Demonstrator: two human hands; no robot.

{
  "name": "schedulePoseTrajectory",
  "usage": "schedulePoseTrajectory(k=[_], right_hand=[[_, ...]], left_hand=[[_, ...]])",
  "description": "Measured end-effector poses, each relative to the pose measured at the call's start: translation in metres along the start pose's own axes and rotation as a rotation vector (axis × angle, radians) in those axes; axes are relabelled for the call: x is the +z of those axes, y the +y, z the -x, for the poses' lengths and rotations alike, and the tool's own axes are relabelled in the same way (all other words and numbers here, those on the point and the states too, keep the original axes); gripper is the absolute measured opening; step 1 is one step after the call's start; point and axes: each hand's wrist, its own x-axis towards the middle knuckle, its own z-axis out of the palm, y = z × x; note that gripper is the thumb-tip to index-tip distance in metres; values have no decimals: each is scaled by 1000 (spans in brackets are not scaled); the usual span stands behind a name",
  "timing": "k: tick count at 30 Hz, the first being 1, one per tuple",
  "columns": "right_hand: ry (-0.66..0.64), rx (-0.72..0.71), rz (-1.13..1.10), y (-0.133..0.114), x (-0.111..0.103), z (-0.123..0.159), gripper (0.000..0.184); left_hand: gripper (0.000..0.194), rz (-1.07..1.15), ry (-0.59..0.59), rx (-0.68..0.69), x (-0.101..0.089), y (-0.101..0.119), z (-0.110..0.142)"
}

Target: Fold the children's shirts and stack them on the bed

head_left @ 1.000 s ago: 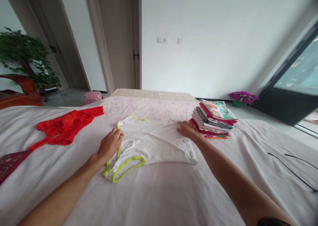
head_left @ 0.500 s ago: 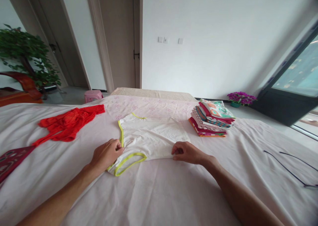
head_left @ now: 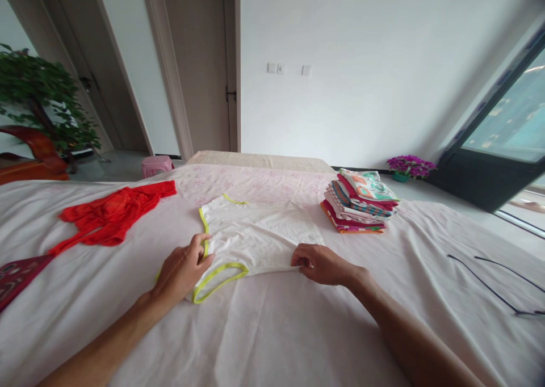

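Observation:
A small white shirt [head_left: 259, 228] with yellow-green trim lies spread on the sheet in front of me, somewhat wrinkled. My left hand [head_left: 181, 265] is at the trimmed edge on its left, thumb and fingers around the cloth there; the hand covers part of that edge. At the right end, the fingers of my right hand [head_left: 321, 263] pinch the near corner of the shirt. A neat stack of folded clothes [head_left: 360, 202] stands beyond my right hand, and a crumpled red garment [head_left: 119, 211] lies off to the left.
A pale sheet [head_left: 272, 341] covers the broad surface. Black-framed glasses [head_left: 506, 302] rest at the right. A dark red patterned item [head_left: 23, 276] sits at the left edge. Past the surface are a pink stool [head_left: 156, 165] and purple flowers [head_left: 411, 165].
My left hand has shifted slightly up along the trimmed edge, and its fingers have loosened a little. My right hand stays at its corner. The view has turned slightly right.

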Motion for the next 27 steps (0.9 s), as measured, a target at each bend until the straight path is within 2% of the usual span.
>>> schedulePoseTrajectory(k=[5, 9, 13, 21, 23, 27], right_hand=[[-17, 21, 21, 3, 0, 2, 33], [-39, 6, 8, 7, -2, 3, 38], [-121, 24, -32, 11, -4, 5, 43], [-257, 69, -139, 16, -11, 10, 39], [-309, 59, -174, 15, -16, 10, 36], [-347, 63, -228, 16, -21, 9, 33]], left_hand=[[32, 31, 33, 36, 1, -4, 2], [31, -33, -96, -36, -9, -12, -2], [27, -185, -244, -91, -18, -13, -4], [25, -417, -322, -64, -26, -4, 4], [26, -469, -317, -17, -29, -1, 7], [42, -527, -163, 151, -29, 7, 12]])
